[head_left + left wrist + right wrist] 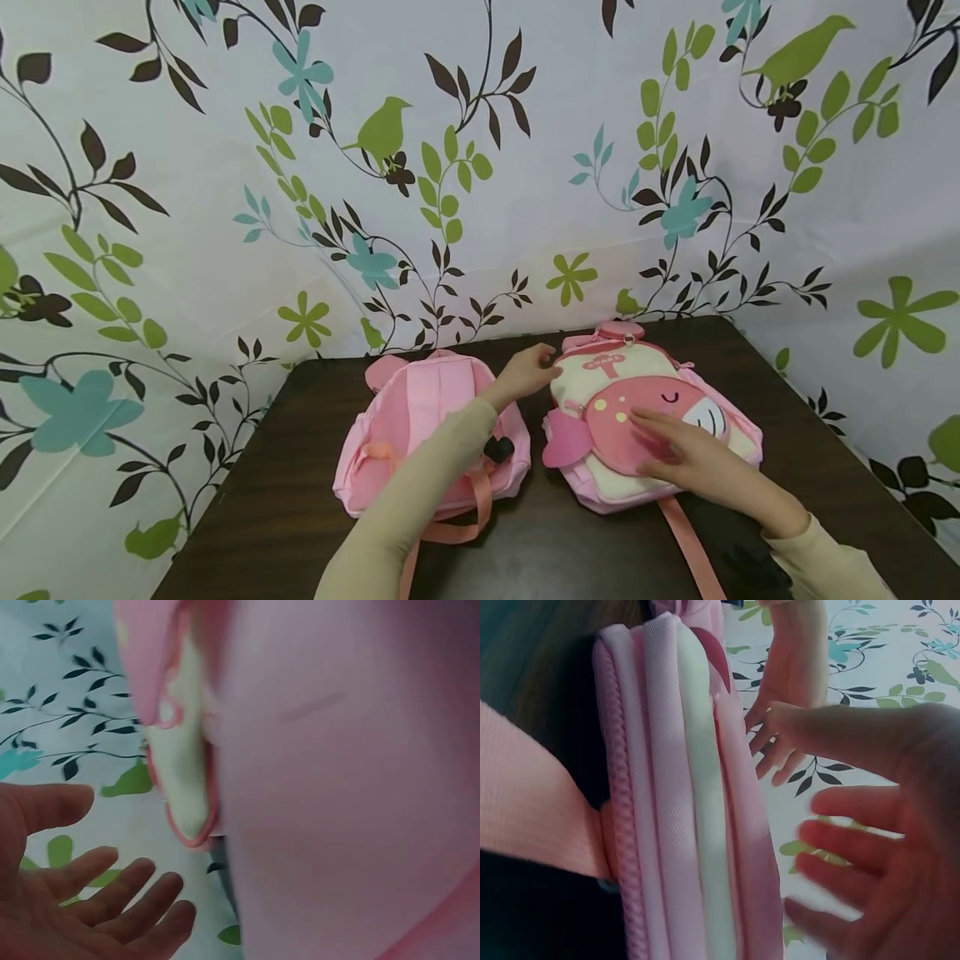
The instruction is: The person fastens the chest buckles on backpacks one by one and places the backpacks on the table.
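A pink and cream child's backpack (607, 467) lies front up on the right of the table, with a smiling whale-like face on its round pocket. Over that pocket hovers my right hand (697, 457), its fingers extended and loosely spread. My left hand (528, 372) is beside the pack's upper left edge, fingers slightly bent. The left wrist view shows this hand (112, 900) holding nothing, apart from the cream panel (180, 780). In the right wrist view the right hand (870, 855) also has nothing between its fingers. Whether either hand touches the fabric cannot be told.
A second pink backpack (386, 408) lies to the left with its shoulder straps up, partly behind my left forearm. An orange-pink strap (693, 550) runs from the right pack toward the near edge of the dark table (262, 492). A patterned cloth (480, 200) hangs behind.
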A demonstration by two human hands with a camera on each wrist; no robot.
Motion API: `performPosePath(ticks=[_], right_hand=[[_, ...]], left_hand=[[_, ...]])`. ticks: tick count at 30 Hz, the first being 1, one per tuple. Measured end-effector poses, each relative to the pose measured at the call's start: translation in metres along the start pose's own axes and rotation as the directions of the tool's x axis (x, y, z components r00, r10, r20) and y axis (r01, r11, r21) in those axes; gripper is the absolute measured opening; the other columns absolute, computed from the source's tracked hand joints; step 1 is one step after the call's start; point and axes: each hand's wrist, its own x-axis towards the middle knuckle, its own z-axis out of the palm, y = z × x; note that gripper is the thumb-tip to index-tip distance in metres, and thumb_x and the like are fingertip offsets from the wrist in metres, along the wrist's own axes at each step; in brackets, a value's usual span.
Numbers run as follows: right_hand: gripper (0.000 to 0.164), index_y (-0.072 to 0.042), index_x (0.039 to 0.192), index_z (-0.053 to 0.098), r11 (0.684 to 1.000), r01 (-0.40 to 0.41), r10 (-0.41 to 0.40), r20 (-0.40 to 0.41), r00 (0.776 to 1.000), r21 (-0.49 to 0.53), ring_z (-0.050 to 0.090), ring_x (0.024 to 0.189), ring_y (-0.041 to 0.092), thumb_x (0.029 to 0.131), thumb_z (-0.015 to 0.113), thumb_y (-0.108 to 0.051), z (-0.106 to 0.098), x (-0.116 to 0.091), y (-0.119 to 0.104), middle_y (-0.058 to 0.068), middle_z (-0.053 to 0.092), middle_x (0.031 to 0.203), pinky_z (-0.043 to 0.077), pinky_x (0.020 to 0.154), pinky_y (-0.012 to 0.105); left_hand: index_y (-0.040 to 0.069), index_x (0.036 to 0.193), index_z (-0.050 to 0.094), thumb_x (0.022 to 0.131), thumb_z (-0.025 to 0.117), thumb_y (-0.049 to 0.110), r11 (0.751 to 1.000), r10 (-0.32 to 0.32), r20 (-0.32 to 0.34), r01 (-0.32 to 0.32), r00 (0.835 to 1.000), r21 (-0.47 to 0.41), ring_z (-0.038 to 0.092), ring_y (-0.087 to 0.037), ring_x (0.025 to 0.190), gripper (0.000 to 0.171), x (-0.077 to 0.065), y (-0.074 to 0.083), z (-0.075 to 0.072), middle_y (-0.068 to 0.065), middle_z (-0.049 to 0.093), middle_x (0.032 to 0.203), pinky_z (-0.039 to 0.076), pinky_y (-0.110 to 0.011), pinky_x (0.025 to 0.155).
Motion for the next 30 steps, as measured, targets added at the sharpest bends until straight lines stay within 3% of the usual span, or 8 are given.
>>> performPosePath(ticks=[4, 6, 9, 15, 24, 30], right_hand=[[0.08, -0.001, 0.145, 0.052, 0.998, -0.045, 0.04, 0.123, 0.992, 0.043, 0.048, 0.133, 0.043, 0.084, 0.079, -0.044, 0.005, -0.002, 0.0, 0.022, 0.051, 0.146, 0.047, 0.1, 0.049], [0.082, 0.0, 0.145, 0.051, 0.997, -0.048, 0.04, 0.144, 0.989, 0.053, 0.045, 0.135, 0.044, 0.083, 0.079, -0.046, 0.007, -0.003, 0.002, 0.023, 0.047, 0.149, 0.047, 0.101, 0.046], [0.082, 0.0, 0.145, 0.052, 1.0, -0.012, 0.009, 0.129, 0.992, 0.018, 0.041, 0.137, 0.046, 0.082, 0.081, -0.044, 0.012, -0.005, 0.003, 0.024, 0.044, 0.151, 0.046, 0.102, 0.047], [0.087, 0.003, 0.145, 0.05, 0.993, 0.08, -0.069, 0.127, 0.989, -0.085, 0.033, 0.138, 0.053, 0.076, 0.088, -0.032, 0.027, -0.006, 0.003, 0.026, 0.043, 0.151, 0.028, 0.105, 0.07], [0.093, 0.001, 0.149, 0.044, 0.993, 0.041, -0.023, 0.149, 0.989, -0.115, 0.027, 0.142, 0.051, 0.072, 0.09, -0.023, 0.038, -0.006, -0.004, 0.025, 0.037, 0.155, 0.016, 0.107, 0.074], [0.095, 0.0, 0.149, 0.045, 0.988, 0.012, 0.005, 0.106, 0.994, -0.156, 0.027, 0.143, 0.048, 0.069, 0.091, -0.02, 0.046, -0.005, -0.008, 0.024, 0.038, 0.156, 0.015, 0.105, 0.076]], left_hand=[[0.002, 0.138, 0.056, 0.096, 0.065, 0.029, 0.999, -0.02, 0.045, 0.018, 0.999, 0.031, 0.061, -0.027, 0.114, 0.051, 0.002, -0.002, 0.003, -0.016, 0.065, 0.125, 0.048, -0.037, 0.097], [0.001, 0.139, 0.055, 0.097, 0.064, 0.03, 0.999, -0.039, 0.066, 0.037, 0.997, 0.025, 0.061, -0.028, 0.116, 0.052, 0.004, -0.003, 0.004, -0.016, 0.064, 0.126, 0.048, -0.037, 0.098], [0.0, 0.138, 0.055, 0.097, 0.064, 0.03, 0.998, -0.061, 0.111, 0.06, 0.992, 0.008, 0.061, -0.028, 0.117, 0.052, 0.006, -0.005, 0.006, -0.017, 0.064, 0.127, 0.049, -0.037, 0.098], [0.0, 0.135, 0.059, 0.096, 0.065, 0.027, 0.996, -0.068, 0.173, 0.076, 0.983, -0.039, 0.061, -0.025, 0.111, 0.048, 0.009, -0.01, 0.009, -0.013, 0.066, 0.122, 0.049, -0.037, 0.096], [0.003, 0.118, 0.063, 0.095, 0.065, 0.027, 0.999, -0.049, 0.193, 0.047, 0.98, 0.014, 0.057, -0.018, 0.095, 0.033, 0.005, -0.012, 0.021, -0.008, 0.066, 0.107, 0.047, -0.032, 0.086], [0.002, 0.132, 0.057, 0.094, 0.064, 0.028, 0.997, -0.068, 0.151, 0.061, 0.986, 0.05, 0.059, -0.018, 0.104, 0.047, 0.002, -0.013, 0.029, -0.009, 0.066, 0.119, 0.049, -0.031, 0.091]])
